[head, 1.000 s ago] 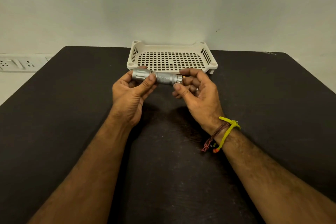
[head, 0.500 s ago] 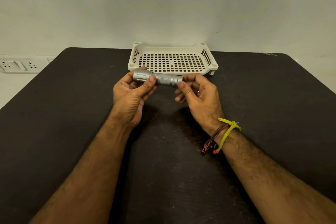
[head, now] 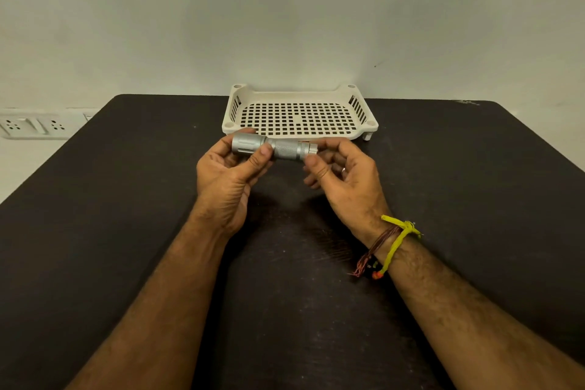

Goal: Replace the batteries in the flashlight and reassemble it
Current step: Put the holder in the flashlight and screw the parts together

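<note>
Head view: both forearms reach forward over the dark table [head: 126,231] and meet above its middle, toward the far edge. The left hand [head: 226,180] is turned palm inward, wrist slightly bent, with its thumb laid over the top of the silver flashlight [head: 273,147] where the wide head narrows into the knurled body, and its fingers curled behind and beneath that head; it is closed around the flashlight's head end. The flashlight lies level, its wide head pointing toward the table's left edge and its tail toward the right, held in the air just in front of the near rim of the white perforated tray [head: 300,115].

The right hand [head: 343,180] comes in from the right with the wrist cocked upward, a yellow thread and a reddish one tied around it. Its forefinger arches over the tail end and its thumb tip sits just below the rear of the body, pinching the tail cap; the other fingers are loosely curled underneath, a ring on one of them. A narrow orange band shows at the seam by the tail cap.

The tray sits at the middle of the table's far edge, against the wall. A socket strip [head: 34,127] is on the wall beyond the far left corner.
</note>
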